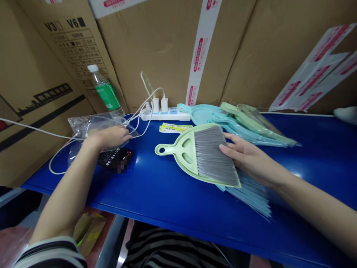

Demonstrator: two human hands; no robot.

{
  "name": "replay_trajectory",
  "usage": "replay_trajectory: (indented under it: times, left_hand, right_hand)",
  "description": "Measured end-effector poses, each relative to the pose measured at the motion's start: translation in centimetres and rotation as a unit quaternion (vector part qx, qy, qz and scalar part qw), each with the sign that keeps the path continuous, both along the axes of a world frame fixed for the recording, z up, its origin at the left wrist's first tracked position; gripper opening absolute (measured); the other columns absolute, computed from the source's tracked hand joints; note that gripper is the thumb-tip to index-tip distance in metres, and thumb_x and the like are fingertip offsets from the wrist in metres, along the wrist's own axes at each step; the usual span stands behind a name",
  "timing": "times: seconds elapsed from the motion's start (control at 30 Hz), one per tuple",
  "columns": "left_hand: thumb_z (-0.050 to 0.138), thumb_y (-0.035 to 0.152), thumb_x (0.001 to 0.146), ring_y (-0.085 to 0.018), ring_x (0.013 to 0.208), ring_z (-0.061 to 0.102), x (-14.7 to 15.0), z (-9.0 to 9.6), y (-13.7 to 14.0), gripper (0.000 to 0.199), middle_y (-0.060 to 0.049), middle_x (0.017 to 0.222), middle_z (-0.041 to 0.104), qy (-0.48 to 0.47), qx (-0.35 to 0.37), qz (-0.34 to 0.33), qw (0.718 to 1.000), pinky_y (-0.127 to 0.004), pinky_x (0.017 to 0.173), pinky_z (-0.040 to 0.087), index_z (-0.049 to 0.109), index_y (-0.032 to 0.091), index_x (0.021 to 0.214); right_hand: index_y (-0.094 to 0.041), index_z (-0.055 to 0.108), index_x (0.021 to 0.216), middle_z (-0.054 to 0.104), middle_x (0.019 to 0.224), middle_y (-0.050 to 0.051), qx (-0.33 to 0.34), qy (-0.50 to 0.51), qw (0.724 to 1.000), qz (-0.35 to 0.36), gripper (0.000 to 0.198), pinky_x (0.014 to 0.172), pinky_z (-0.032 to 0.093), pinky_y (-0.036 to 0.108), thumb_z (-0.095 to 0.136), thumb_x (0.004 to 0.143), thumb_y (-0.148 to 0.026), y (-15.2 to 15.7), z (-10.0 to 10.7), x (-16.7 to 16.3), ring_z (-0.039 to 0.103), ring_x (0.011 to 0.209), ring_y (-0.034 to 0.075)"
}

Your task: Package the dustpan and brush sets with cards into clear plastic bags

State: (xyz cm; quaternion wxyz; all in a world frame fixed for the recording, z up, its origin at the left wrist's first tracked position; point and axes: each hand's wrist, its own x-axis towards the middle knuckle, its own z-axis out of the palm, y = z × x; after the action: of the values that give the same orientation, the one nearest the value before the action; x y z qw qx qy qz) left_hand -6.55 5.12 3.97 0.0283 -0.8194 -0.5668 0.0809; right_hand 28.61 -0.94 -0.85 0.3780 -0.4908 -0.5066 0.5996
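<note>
In the head view, a pale green dustpan-and-brush set [206, 156], grey bristles fanned, is over the tabletop's [156, 193] middle, handle leftward, long axis roughly along the front edge. The right hand [248, 158] pinches its wide end; the left hand's [110, 137] fingers curl at a clear bag [80, 124], grip unclear. Near the back edge, clear plastic wrap [260, 119] holds another green set [237, 111].

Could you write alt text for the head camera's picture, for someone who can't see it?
The right hand holds a green dustpan-and-brush set over a blue table; the left hand touches a clear bag beside a phone. Behind are a bottle, a power strip and more dustpans, before cardboard.
</note>
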Motion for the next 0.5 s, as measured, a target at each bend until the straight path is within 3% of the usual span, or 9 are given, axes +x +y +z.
replay_trajectory:
  times: [0.13, 0.33, 0.5]
  left_hand:
    - [0.031, 0.042, 0.096, -0.021, 0.081, 0.066, 1.2, 0.6, -0.4, 0.048, -0.012, 0.086, 0.07, 0.049, -0.016, 0.022, 0.998, -0.032, 0.078, 0.05, 0.067, 0.016, 0.078]
    - [0.029, 0.032, 0.094, -0.026, 0.099, 0.064, 2.5, 1.0, -1.2, 0.042, -0.017, 0.109, 0.066, 0.067, 0.023, 0.016, 0.997, -0.038, 0.087, 0.05, 0.064, 0.01, 0.104]
    - [0.033, 0.04, 0.096, -0.025, 0.104, 0.064, 4.5, 0.5, -2.4, 0.041, -0.013, 0.115, 0.065, 0.022, 0.043, -0.113, 0.992, -0.038, 0.09, 0.05, 0.059, 0.014, 0.114]
  right_hand:
    - [-0.029, 0.045, 0.126, 0.071, 0.113, 0.009, 0.025, -0.013, 1.0, 0.007, 0.062, 0.093, 0.053, 0.044, 0.07, 0.073, -0.048, 0.1, -0.2, 0.3, 0.066, 0.105, 0.028]
    - [-0.034, 0.051, 0.123, 0.074, 0.103, 0.005, 0.055, -0.022, 0.998, 0.009, 0.052, 0.089, 0.055, 0.048, 0.067, 0.076, -0.049, 0.3, -0.7, 0.6, 0.069, 0.101, 0.027]
    - [-0.033, 0.056, 0.117, 0.075, 0.101, 0.004, 0.075, -0.017, 0.997, 0.009, 0.045, 0.09, 0.055, 0.047, 0.068, 0.076, -0.048, 0.4, -0.7, 0.6, 0.069, 0.099, 0.026]
